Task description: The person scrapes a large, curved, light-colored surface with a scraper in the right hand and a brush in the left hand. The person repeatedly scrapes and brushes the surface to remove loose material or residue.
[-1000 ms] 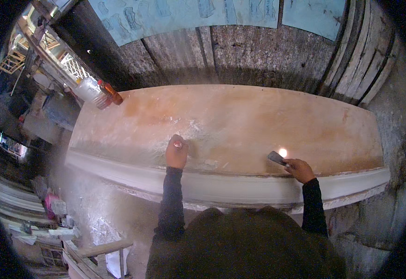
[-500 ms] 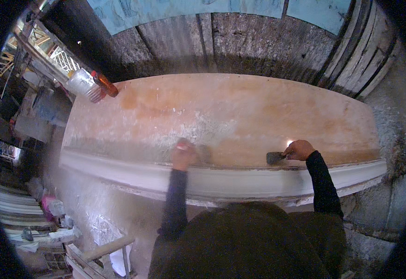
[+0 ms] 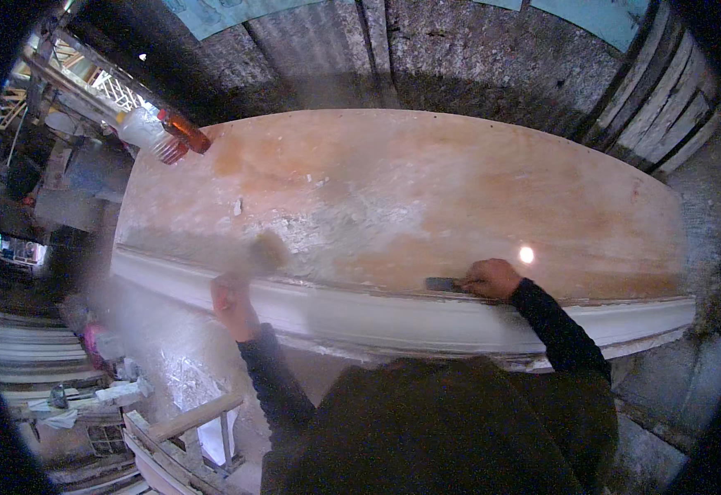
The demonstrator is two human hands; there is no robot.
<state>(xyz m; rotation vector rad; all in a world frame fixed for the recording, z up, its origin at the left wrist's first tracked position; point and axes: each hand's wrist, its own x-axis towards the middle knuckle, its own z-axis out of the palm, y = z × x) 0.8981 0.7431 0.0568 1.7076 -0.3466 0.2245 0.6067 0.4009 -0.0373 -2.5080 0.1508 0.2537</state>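
Note:
My left hand (image 3: 233,304) is closed over the near edge of the work table, around what looks like a brush (image 3: 268,251); its brownish head is smeared by motion and its handle mostly hidden. Closed fingers of my right hand (image 3: 494,279) grip a scraper (image 3: 441,285) with a flat dark blade, held low at the near side of the tabletop. A long white moulding (image 3: 393,318) with a ridged profile runs along the table's front, below both hands. White crumbs and powder (image 3: 352,223) lie scattered on the orange-brown board (image 3: 492,181) beyond it.
A clear plastic jar (image 3: 141,130) and a bottle of reddish-brown liquid (image 3: 184,130) stand at the far left corner. Corrugated sheeting (image 3: 476,58) rises behind the table. A wooden frame (image 3: 199,419) and stacked white strips (image 3: 34,355) are at lower left.
My left hand has swung left and nearer with the brush, out over the moulding. My right hand has slid a little left with the scraper. The view has shifted slightly.

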